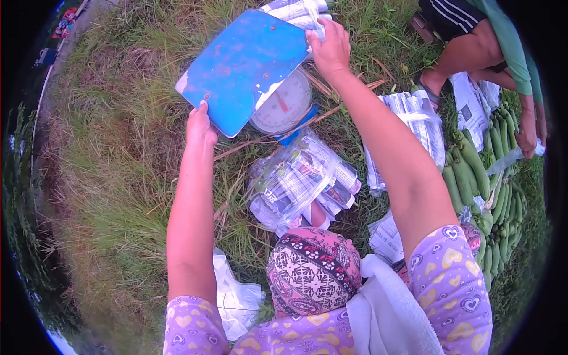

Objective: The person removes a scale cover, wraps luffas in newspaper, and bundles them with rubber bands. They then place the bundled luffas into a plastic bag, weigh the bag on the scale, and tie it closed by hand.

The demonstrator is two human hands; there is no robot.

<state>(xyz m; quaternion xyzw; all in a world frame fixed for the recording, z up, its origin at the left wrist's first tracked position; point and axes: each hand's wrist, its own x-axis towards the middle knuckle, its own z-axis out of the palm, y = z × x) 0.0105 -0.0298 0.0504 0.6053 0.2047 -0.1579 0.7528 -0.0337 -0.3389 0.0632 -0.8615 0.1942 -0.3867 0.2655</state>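
A blue weighing scale with a worn, rust-spotted flat platform (248,65) is in front of me, its round dial (284,105) showing below the platform's near edge. My left hand (202,124) grips the platform's near left corner, thumb on top and the other fingers mostly hidden underneath. At the right corner, my right hand (330,46) is closed over the edge. Just below the dial, a plastic-wrapped bundle of newspaper rolls (305,180) lies on the grass. Another newspaper-wrapped bundle (290,10) shows partly behind the scale's far edge.
To the right lie a further wrapped bundle (414,115) and a pile of long green vegetables (473,171). A co-worker's hand (526,141) holds clear plastic beside that pile. A white plastic bag (235,296) rests near my left arm. Dry stalks lie on the grass (118,160).
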